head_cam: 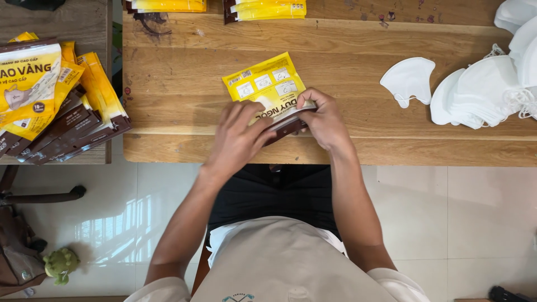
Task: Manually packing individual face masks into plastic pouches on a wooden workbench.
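Note:
A flat yellow and brown packet (271,88) lies on the wooden table (184,84) near its front edge. My left hand (238,137) presses on the packet's near end, with fingers spread over it. My right hand (323,120) pinches the packet's brown near edge from the right. Both hands touch the same packet. What is inside the packet is hidden.
A stack of similar yellow and brown packets (53,100) fans out on a second table at the left. More packets (263,8) sit at the far edge. A single white face mask (409,79) and a pile of white masks (492,86) lie at the right. Tiled floor lies below.

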